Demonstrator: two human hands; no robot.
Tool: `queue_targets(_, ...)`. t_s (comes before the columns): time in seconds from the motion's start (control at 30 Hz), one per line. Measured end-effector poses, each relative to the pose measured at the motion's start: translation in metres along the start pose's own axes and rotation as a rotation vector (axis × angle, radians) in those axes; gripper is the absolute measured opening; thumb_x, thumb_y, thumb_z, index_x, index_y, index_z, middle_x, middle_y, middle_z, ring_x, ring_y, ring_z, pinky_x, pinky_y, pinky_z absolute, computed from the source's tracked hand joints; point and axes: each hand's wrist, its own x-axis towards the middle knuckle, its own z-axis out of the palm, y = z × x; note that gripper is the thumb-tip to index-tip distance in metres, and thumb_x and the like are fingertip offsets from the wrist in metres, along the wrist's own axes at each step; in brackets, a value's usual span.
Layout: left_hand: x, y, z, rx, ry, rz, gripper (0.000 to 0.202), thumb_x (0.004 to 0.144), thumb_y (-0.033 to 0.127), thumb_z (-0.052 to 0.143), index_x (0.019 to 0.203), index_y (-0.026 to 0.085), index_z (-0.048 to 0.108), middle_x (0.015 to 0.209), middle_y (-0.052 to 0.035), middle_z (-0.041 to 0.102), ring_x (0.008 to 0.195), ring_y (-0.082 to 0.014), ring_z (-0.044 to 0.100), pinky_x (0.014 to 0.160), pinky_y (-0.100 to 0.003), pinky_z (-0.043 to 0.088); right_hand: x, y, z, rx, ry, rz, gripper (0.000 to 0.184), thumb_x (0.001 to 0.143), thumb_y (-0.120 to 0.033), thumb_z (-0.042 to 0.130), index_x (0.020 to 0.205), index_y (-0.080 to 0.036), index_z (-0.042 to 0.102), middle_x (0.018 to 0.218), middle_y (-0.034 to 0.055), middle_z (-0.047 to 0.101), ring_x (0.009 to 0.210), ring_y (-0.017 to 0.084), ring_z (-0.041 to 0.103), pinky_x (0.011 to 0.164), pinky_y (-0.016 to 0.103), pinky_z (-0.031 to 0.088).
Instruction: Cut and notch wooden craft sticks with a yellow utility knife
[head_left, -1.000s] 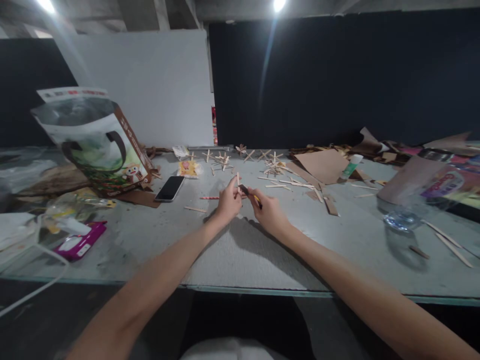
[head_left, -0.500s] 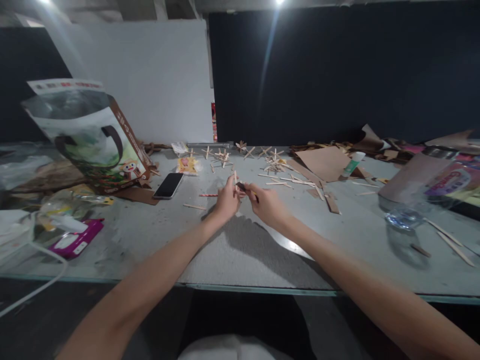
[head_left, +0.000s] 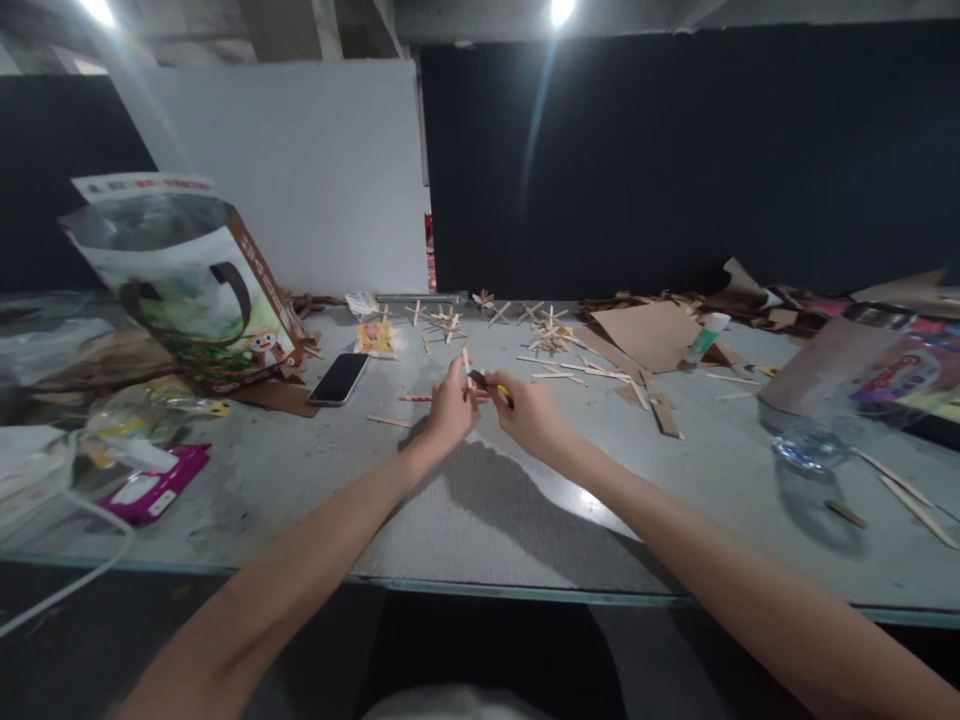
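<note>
In the middle of the table my left hand (head_left: 451,408) is closed around a short wooden stick (head_left: 465,357), its tip standing up above the fingers. My right hand (head_left: 531,410), close beside it, grips a small craft knife (head_left: 505,395) with a yellow part on the handle. The knife's dark end meets the stick near my left fingertips; the exact contact is too small to make out. A red-and-white striped straw (head_left: 415,399) lies on the table just behind my left hand. Another loose flat stick (head_left: 388,420) rests left of that hand.
Beyond my hands lie several crossed-stick pieces (head_left: 448,325) and loose sticks (head_left: 555,375). A phone (head_left: 339,379) and a large printed bag (head_left: 199,300) stand to the left. Cardboard (head_left: 637,330), a glue stick (head_left: 707,338) and a bottle (head_left: 829,365) are on the right.
The view has tipped up slightly, so everything sits a little lower. My right hand has turned a little, showing more of the knife's yellow handle. Both hands stay together at the stick.
</note>
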Motion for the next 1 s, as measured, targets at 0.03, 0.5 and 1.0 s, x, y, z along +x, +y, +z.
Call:
queue_targets(0.03, 0.0, -0.002, 0.002, -0.01, -0.005, -0.006, 0.041, 0.086, 0.019, 0.071, 0.125, 0.025, 0.059, 0.08, -0.0017, 0.078, 0.074, -0.0217, 0.077, 0.068, -0.029, 0.059, 0.006, 0.003, -0.005, 0.001, -0.011, -0.005, 0.032, 0.097, -0.015, 0.051, 0.115, -0.018, 0.077, 0.091, 0.0117, 0.081, 0.07, 0.022, 0.069, 0.062, 0.026, 0.037)
queue_targets(0.5, 0.002, -0.01, -0.003, -0.047, -0.005, -0.052, 0.041, 0.08, 0.014, 0.076, 0.115, 0.025, 0.057, 0.073, 0.0005, 0.073, 0.069, -0.02, 0.073, 0.065, -0.027, 0.055, -0.007, 0.003, 0.01, -0.025, -0.01, -0.021, 0.044, 0.092, -0.008, 0.049, 0.13, -0.017, 0.071, 0.096, 0.0131, 0.081, 0.073, 0.022, 0.071, 0.064, 0.026, 0.038)
queue_targets(1.0, -0.004, -0.016, 0.004, -0.151, -0.037, -0.129, 0.037, 0.081, 0.024, 0.077, 0.11, 0.025, 0.053, 0.069, 0.0029, 0.071, 0.065, -0.0193, 0.073, 0.061, -0.025, 0.056, -0.006, -0.003, 0.007, -0.1, -0.1, -0.003, 0.042, 0.087, -0.006, 0.054, 0.124, -0.016, 0.072, 0.091, 0.012, 0.081, 0.068, 0.022, 0.066, 0.061, 0.026, 0.036)
